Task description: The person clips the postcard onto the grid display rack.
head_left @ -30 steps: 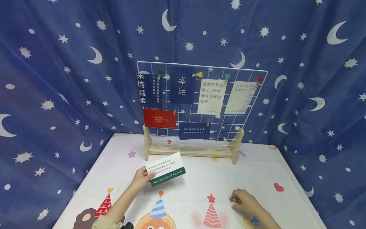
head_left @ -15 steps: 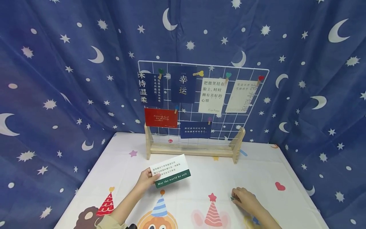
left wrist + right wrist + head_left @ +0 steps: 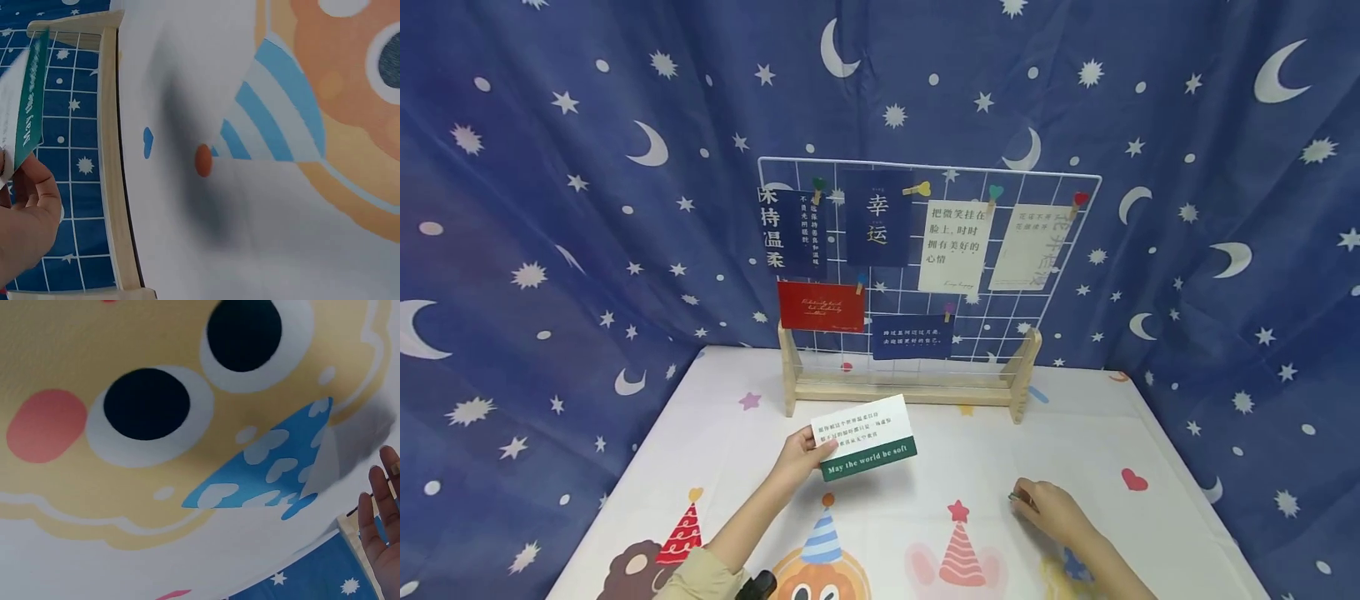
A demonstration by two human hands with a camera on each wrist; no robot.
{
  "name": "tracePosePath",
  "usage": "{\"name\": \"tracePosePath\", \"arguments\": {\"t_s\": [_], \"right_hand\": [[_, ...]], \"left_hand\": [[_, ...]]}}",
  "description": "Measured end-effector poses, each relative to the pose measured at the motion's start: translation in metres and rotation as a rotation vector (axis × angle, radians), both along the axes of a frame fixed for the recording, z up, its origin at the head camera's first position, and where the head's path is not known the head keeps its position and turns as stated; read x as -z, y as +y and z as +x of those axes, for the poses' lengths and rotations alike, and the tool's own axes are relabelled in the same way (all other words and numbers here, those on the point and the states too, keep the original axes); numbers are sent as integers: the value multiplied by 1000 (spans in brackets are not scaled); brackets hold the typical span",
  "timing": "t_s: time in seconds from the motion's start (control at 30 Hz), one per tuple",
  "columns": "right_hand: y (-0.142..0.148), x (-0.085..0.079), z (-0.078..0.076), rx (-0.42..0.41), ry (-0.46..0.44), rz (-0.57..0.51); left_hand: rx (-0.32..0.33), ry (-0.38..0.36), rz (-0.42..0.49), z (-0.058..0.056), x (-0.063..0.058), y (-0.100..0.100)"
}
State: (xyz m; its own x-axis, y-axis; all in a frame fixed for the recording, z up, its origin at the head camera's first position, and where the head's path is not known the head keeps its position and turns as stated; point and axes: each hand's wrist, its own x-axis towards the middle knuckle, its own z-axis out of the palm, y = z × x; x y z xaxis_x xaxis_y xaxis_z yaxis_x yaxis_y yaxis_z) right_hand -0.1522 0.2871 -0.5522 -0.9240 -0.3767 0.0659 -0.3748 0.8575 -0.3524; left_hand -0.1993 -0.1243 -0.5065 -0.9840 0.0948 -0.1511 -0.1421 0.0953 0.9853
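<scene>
My left hand pinches a white and green card by its left side, thumb on its face. It hangs above the table in front of the grid rack. In the left wrist view, the card shows edge-on beside my left fingers. Low over the table at right, my right hand holds a small clip at its fingertips. Only a greenish bit of it shows; the rest is hidden. In the right wrist view, my right hand is cut off by the frame edge.
Several cards hang on the white wire grid by heart-topped clips, among them a red card, a low blue card and a white card. A starry blue curtain surrounds the printed white tablecloth.
My left hand has carried the card to the right and slightly up. The right hand has stayed nearly in place, turning a little, with the clip less visible.
</scene>
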Motion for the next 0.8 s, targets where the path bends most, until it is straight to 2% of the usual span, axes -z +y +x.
{"name": "tracePosePath", "arguments": {"t_s": [0.33,0.5,0.7,0.8], "right_hand": [[-2,-4,-3,63,-18,-28],[0,-5,-5,60,-12,-36],[-1,-8,-9,68,-46,-44],[-2,-11,-11,59,-57,-51]], "left_hand": [[-17,-1,-35,-8,-7,17],[2,14,-35,-11,-13,23],[18,20,-55,-14,-25,29],[32,27,-59,-16,-27,31]]}}
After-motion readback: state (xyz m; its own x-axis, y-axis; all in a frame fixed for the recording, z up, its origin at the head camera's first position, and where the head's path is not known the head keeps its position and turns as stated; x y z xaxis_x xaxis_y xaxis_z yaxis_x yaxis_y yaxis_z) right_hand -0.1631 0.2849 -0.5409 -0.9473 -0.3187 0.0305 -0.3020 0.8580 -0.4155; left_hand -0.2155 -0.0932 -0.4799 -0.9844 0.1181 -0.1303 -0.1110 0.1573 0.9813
